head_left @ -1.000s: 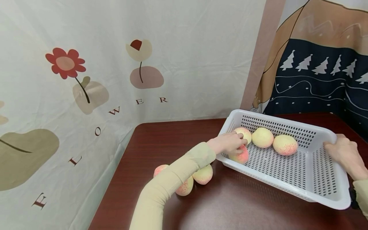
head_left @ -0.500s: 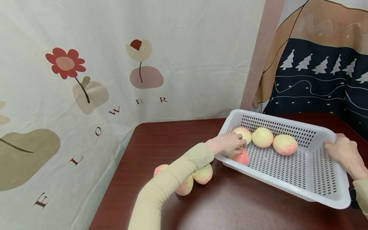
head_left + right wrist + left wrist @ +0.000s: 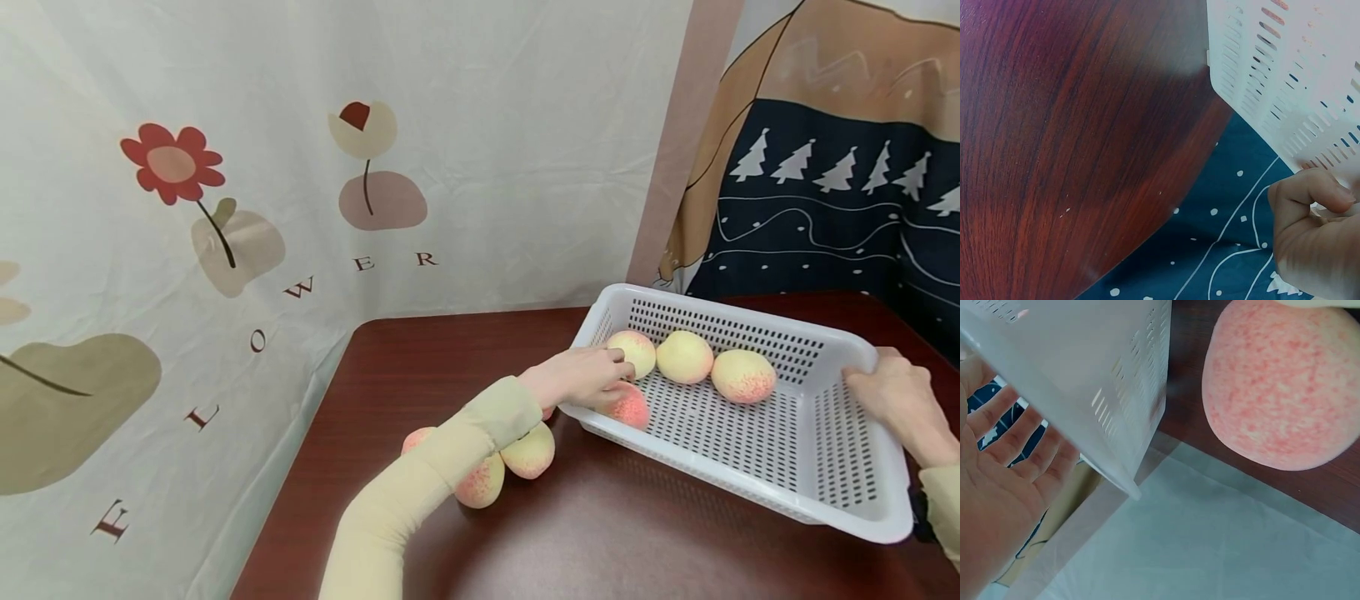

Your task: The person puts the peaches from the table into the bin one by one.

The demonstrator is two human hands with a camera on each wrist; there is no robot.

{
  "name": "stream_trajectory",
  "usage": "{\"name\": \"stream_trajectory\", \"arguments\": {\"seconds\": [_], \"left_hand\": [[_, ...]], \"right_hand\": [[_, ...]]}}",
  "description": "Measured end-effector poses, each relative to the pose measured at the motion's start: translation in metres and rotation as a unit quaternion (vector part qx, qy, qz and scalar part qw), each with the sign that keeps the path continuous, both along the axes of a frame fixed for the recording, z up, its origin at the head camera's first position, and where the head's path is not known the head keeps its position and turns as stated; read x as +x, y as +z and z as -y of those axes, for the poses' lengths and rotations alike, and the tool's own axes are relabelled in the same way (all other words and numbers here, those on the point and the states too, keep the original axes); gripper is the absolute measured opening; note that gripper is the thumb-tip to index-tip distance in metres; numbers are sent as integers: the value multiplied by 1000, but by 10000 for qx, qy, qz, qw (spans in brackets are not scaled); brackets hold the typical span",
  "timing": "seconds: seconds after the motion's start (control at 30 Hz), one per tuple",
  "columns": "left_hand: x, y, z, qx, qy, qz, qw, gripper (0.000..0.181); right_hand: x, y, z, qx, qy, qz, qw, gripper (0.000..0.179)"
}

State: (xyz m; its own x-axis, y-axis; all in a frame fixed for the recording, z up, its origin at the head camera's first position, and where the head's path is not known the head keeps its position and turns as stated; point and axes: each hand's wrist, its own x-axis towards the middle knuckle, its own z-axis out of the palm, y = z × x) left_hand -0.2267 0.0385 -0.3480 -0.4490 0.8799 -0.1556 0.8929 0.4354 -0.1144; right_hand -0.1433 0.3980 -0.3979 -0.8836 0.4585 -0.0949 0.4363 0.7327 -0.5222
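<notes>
Just now the left side is where things have changed: the left hand [image 3: 579, 377] looks to have let a peach go into the basket. Inward from the table's [image 3: 378, 392] left edge, behind or beside the sleeve [image 3: 423, 487], lie a pink-topped peach [image 3: 417, 437], a yellow-and-pink peach [image 3: 482, 483], a pale yellow peach [image 3: 529, 452] and a red sliver of peach [image 3: 548, 412]. Next comes the left hand, reaching over the left rim of the white perforated basket [image 3: 765, 442]. Its fingers are extended and slack, and its own wrist view shows nothing gripped; whether the fingertips brush the fruit below I cannot tell. That reddish peach [image 3: 628, 407] sits in the basket's near left corner, so I judge it placed, with the loose ones outside on the table. Beyond it, three peaches [image 3: 684, 357] line up along the far wall. Farthest right, near the table's right edge, the right hand [image 3: 896, 404] is curled firmly round the basket's end rim

Against half a second ago, the left hand and sleeve have drawn slightly toward the table's left edge, more of the reddish peach shows, and the red sliver has come into sight; the row of three and the right hand's grip look unchanged
</notes>
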Motion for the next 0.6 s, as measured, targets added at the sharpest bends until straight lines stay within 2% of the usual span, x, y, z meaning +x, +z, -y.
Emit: {"name": "stream_trajectory", "arguments": {"seconds": [0.17, 0.4, 0.6], "left_hand": [[4, 2, 16, 386, 66, -212, 9990, 26], [8, 5, 41, 914, 284, -240, 9951, 29], [12, 8, 69, 1088, 786, 66, 9909, 32]], "right_hand": [[0, 1, 1, -80, -4, 64, 9999, 63], [-1, -1, -2, 10, -41, 60, 10000, 62], [-2, -3, -3, 9, -3, 10, 10000, 62]]}}
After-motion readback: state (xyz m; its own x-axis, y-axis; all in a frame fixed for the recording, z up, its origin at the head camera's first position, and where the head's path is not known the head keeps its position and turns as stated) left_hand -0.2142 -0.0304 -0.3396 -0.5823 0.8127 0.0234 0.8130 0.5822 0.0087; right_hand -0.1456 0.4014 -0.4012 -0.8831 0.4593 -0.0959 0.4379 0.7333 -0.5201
